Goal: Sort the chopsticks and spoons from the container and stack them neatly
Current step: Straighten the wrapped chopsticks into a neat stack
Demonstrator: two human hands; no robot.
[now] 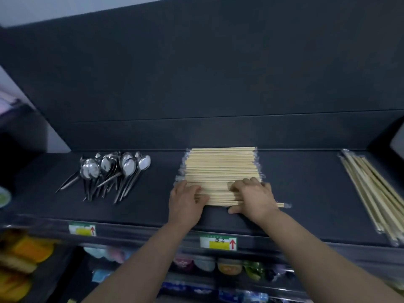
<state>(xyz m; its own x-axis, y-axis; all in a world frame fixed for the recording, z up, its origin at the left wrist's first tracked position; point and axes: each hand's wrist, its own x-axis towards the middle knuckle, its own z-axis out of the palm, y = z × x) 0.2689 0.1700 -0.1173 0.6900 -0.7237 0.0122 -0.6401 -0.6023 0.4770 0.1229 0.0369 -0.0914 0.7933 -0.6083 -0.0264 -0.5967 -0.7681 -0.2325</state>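
A flat stack of wrapped wooden chopsticks [220, 169] lies crosswise in the middle of the dark shelf [306, 193]. My left hand [185, 200] rests flat on the stack's near left end, and my right hand [255, 197] lies flat on its near right part, fingers spread over the sticks. One chopstick [281, 205] pokes out to the right past my right hand. Several metal spoons [111, 171] lie in a loose heap at the left of the shelf. A second bundle of wrapped chopsticks [371, 193] lies diagonally at the far right.
Behind the shelf rises a dark back panel [196, 84]. Price labels with red arrows [218, 242] sit on the shelf's front edge. Lower shelves hold colourful packaged goods [229, 266] and orange packs [26, 252] at the left.
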